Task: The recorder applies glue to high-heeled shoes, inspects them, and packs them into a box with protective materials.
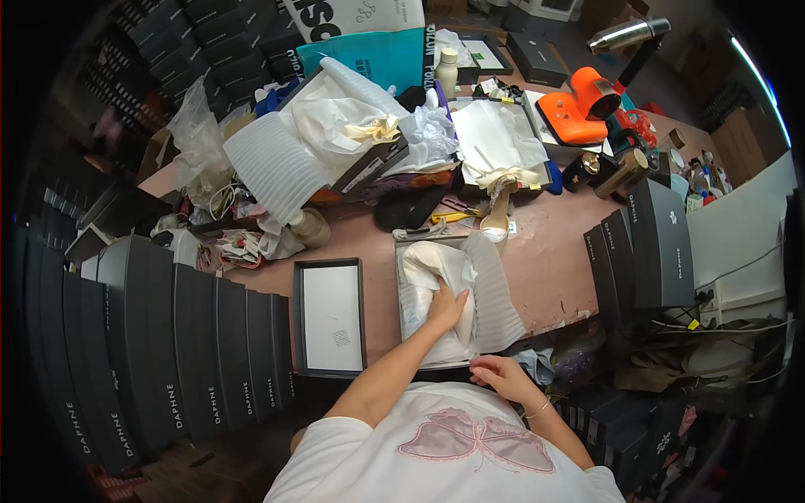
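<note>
My left hand (449, 307) lies on white tissue paper (432, 260) bundled inside a dark shoe box (401, 277), its thumb spread from the forefinger. What the paper covers is hidden. By the box's near right corner, my right hand (505, 379) hangs with loosely bent fingers and nothing visible in them. A ribbed white foam sheet (496, 293) spills over the box's right side. Just beyond the box, a pale high-heeled sandal (496, 222) rests on the pink table (549, 277). Left of the box lies a dark lid (361, 314), its white inside facing up.
Dark shoe boxes (193, 352) line the left side, and more boxes (658, 243) stand at right. Farther back are two open boxes with tissue (335, 121), a yellow cutter (454, 216), an orange device (579, 113), bottles (446, 71) and a teal bag (369, 63).
</note>
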Demonstrator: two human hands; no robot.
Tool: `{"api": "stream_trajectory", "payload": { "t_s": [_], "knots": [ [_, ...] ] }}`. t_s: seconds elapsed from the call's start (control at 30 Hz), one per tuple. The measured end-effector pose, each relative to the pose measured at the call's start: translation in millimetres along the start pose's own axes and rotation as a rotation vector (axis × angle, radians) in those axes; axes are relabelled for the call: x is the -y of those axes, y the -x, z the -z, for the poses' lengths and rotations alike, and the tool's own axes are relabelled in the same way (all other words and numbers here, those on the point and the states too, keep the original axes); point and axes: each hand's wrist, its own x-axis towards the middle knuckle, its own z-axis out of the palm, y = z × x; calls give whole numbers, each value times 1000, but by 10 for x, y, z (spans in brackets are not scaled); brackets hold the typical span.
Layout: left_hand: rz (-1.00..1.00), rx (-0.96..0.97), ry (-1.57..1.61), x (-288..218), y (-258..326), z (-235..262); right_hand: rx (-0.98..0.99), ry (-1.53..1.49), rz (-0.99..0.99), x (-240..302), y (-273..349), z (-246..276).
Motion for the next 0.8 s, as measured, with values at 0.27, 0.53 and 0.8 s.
{"api": "stream_trajectory", "payload": {
  "t_s": [0.27, 0.53, 0.8],
  "knots": [
    [-817, 361, -862, -84, 722, 1189, -490, 871, 852, 627, -1333, -15],
    [-786, 439, -1220, -61, 438, 582, -440, 1218, 419, 398, -2139, -34],
    [-877, 270, -1094, 240, 869, 613, -384, 1260, 531, 125, -2135, -288]
  ]
}}
